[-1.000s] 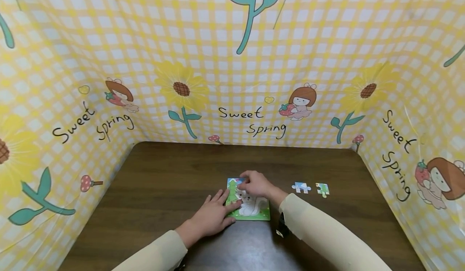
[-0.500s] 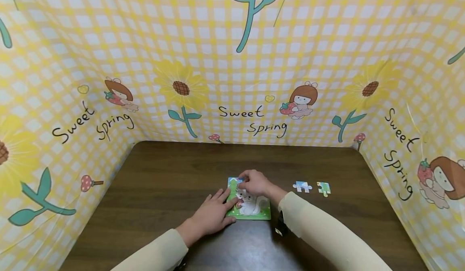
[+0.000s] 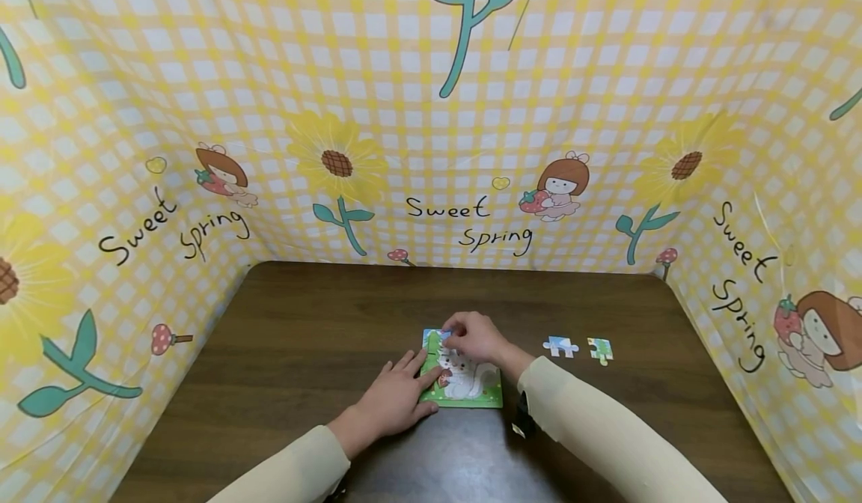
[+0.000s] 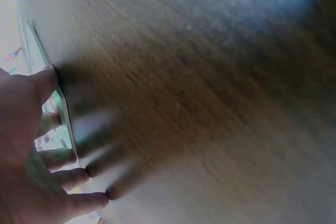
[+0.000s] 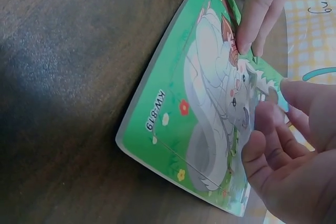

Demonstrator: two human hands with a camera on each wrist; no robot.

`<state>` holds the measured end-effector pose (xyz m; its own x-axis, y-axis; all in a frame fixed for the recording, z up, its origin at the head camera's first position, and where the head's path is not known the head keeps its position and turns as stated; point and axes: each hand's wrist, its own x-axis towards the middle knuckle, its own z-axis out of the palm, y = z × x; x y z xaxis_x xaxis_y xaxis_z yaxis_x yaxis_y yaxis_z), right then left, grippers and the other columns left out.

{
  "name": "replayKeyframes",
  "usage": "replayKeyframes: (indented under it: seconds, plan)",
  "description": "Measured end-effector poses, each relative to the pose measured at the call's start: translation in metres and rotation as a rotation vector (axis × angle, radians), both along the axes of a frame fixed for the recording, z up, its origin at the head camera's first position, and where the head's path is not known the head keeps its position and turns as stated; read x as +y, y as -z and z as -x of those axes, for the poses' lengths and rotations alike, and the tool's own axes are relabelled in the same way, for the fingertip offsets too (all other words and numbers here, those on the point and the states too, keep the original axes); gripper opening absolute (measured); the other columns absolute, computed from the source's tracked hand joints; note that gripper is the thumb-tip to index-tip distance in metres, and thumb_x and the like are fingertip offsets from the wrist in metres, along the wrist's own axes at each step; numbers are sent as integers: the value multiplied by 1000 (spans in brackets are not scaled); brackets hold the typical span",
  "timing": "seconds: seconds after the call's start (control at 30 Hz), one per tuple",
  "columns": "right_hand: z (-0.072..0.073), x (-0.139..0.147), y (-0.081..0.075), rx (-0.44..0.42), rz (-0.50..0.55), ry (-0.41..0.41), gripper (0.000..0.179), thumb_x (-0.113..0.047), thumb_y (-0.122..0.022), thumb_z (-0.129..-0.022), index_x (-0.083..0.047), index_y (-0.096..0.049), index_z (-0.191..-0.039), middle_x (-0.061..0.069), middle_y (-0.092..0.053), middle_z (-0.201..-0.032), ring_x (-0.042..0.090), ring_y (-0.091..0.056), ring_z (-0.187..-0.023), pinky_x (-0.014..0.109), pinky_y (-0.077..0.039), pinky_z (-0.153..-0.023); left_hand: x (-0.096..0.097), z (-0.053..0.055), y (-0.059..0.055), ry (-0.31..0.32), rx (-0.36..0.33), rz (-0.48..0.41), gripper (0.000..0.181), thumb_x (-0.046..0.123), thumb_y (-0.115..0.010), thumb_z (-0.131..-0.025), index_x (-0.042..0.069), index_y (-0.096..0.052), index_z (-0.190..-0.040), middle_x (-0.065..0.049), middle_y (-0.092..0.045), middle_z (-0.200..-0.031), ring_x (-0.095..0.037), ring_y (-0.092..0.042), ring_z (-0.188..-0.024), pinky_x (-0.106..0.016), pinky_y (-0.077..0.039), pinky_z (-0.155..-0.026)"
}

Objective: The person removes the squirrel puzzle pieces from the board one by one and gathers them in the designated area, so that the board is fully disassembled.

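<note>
1. Puzzle board point(image 3: 465, 383): lies flat on the surface point(image 3: 337, 301). Step in hand, by judgement: piece fitting near its far edge.
2. Left hand point(image 3: 393, 402): fingers spread, touching the board's left edge; grips nothing.
3. Right hand point(image 3: 474, 338): fingers curled over the board's far part; a pinched piece cannot be confirmed.
4. Blue piece point(image 3: 560, 347), green piece point(image 3: 601, 350): loose, right of the board. Next move likely calls for careful alignment and pressing.
</note>
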<state>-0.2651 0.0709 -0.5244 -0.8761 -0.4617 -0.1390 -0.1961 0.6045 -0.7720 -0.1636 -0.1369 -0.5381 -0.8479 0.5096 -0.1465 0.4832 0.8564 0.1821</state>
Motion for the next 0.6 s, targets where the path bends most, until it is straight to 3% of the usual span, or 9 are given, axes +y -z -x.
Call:
replayKeyframes:
  seconds: [0.2, 0.37, 0.6]
  plan:
    - [-2, 4, 0, 19, 54, 29, 11, -16, -70, -98, -12, -75, -108, 3, -70, -81, 18, -65, -69, 31, -51, -60, 1, 0, 0, 1, -9, -10, 63, 55, -58, -101, 25, -48, -156, -17, -33, -166, -42, -36, -149, -67, -40, -109]
    - [-1, 11, -2, -33, 152, 45, 11, -14, -69, -99, -9, -74, -108, 11, -74, -86, 29, -72, -78, 37, -55, -62, 1, 0, 0, 3, -17, -15, 63, 54, -58, -101, 26, -47, -156, -18, -33, -166, -43, -36, -149, -68, -40, -108]
    - [3, 33, -16, -57, 220, 62, 10, -15, -70, -99, -10, -75, -107, 13, -74, -89, 35, -74, -85, 50, -59, -70, 0, 1, 2, -5, -20, 2, 63, 57, -56, -101, 28, -46, -157, -16, -32, -166, -42, -36, -150, -67, -39, -109]
